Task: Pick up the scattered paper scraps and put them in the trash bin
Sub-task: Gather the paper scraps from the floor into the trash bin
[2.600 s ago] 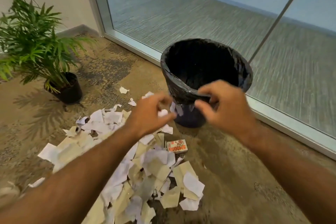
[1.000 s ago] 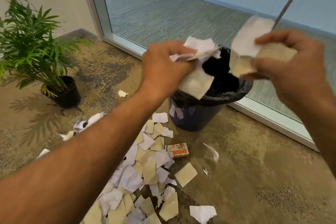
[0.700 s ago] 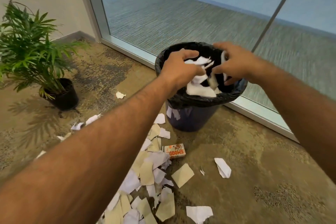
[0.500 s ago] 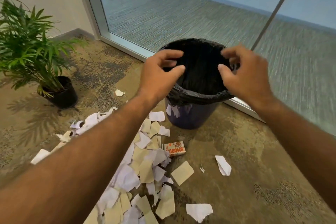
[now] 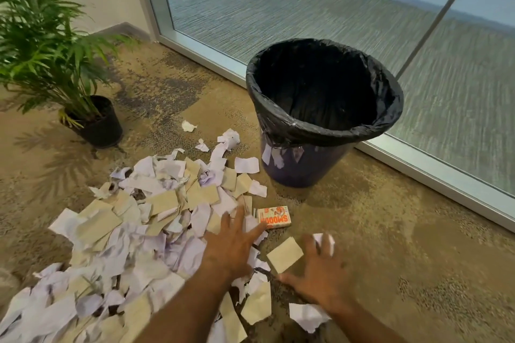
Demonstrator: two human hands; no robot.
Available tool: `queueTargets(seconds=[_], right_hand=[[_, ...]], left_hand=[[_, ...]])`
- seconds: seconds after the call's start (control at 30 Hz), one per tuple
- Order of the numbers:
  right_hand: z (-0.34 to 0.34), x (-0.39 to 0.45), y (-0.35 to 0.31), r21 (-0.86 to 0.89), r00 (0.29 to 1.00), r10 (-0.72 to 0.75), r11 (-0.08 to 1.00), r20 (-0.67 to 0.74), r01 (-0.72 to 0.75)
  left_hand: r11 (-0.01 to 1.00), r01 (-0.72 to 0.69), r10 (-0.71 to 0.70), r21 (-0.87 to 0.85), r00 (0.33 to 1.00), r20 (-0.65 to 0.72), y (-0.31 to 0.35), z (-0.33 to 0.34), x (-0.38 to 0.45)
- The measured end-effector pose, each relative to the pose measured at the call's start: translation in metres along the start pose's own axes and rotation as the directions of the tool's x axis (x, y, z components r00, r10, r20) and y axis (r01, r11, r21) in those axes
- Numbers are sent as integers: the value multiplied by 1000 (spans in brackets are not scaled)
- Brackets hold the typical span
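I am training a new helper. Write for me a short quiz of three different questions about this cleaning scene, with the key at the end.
1. True or false: the left hand grips a paper scrap.
2. What lies between the paper pile and the trash bin? A) small printed box B) cup C) broom
3. Fill in: the potted plant stands to the ___ of the bin.

Key: 1 false, its fingers are spread over the pile; 2 A, small printed box; 3 left.
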State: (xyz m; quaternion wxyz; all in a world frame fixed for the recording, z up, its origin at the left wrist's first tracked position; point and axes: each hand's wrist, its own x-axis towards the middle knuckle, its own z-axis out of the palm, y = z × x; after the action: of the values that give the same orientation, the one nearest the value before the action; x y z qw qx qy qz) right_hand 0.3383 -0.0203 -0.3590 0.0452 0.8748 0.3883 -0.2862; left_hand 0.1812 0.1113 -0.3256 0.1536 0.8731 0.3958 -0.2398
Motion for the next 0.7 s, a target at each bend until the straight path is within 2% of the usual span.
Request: queueTargets(seconds=[0.1, 0.2, 0.3, 0.4, 0.5, 0.57, 0.63, 0.7], right_hand=[[14, 3, -20, 3, 983, -122, 992, -138, 123], [17, 9, -24, 198, 967, -170, 958, -187, 207], [15, 14, -23, 376, 955, -173, 890, -241, 256], [10, 24, -19, 369, 935, -150, 889, -321, 270], [6, 32, -17, 437, 940, -146, 856, -308, 276], [-5, 30, -25, 487, 921, -241, 792, -306, 369], [-26, 28, -45, 460, 878, -375, 750, -297, 476], [-49, 38, -70, 318, 859, -451, 799, -244, 510]], left_hand=[[999, 40, -41, -17, 998, -43, 3, 9, 3], [996, 57, -66, -62, 986, -153, -3, 13, 3], [997, 42, -51, -63, 988, -148, -9, 14, 0], [999, 34, -36, -19, 988, -153, -12, 12, 2], [999, 45, -45, -5, 989, -141, -15, 10, 4], [999, 52, -54, -15, 990, -134, -18, 8, 3], [998, 51, -56, -36, 985, -162, -20, 9, 1], [993, 64, -82, -98, 979, -189, -21, 11, 1]])
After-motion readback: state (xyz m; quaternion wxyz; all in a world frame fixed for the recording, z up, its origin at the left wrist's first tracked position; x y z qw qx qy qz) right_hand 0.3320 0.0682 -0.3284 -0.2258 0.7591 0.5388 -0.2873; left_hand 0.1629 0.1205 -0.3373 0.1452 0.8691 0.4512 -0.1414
